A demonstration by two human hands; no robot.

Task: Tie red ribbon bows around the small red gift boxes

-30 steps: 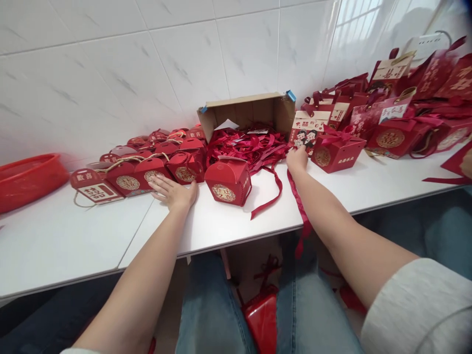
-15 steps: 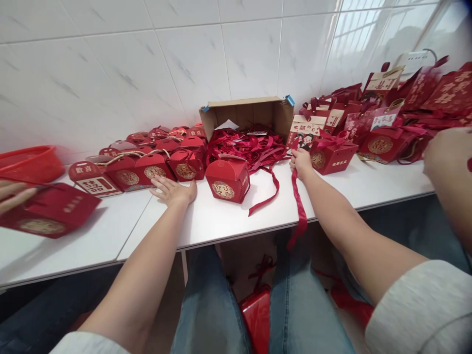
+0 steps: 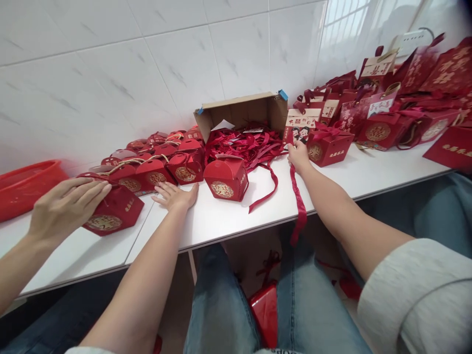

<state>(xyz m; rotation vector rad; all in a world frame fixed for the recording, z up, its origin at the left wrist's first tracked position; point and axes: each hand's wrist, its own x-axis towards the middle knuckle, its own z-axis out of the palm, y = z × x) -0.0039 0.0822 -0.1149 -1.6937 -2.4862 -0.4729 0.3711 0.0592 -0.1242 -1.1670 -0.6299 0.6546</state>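
Observation:
My left hand (image 3: 174, 195) lies flat on the white table, fingers spread, just in front of a row of red gift boxes (image 3: 185, 166). My right hand (image 3: 299, 156) is closed round a red ribbon (image 3: 299, 196), whose tail hangs over the table's front edge. Between my hands stands a single red gift box (image 3: 225, 182) with a round gold emblem. Behind it, an open cardboard box (image 3: 241, 105) on its side spills a heap of red ribbons (image 3: 249, 145). One loose ribbon end trails onto the table beside the single box.
At left, a co-worker's hand (image 3: 68, 204) holds a dark red box (image 3: 116, 211) by its top, near a red plastic basin (image 3: 29, 187). Finished-looking red boxes and bags (image 3: 379, 129) crowd the right side. A power strip (image 3: 413, 44) is against the tiled wall.
The co-worker's hand at left has brought its red box rightward, closer to my left arm. At right, another person's arm has left view and a red box shows there. My hands stay about where they were.

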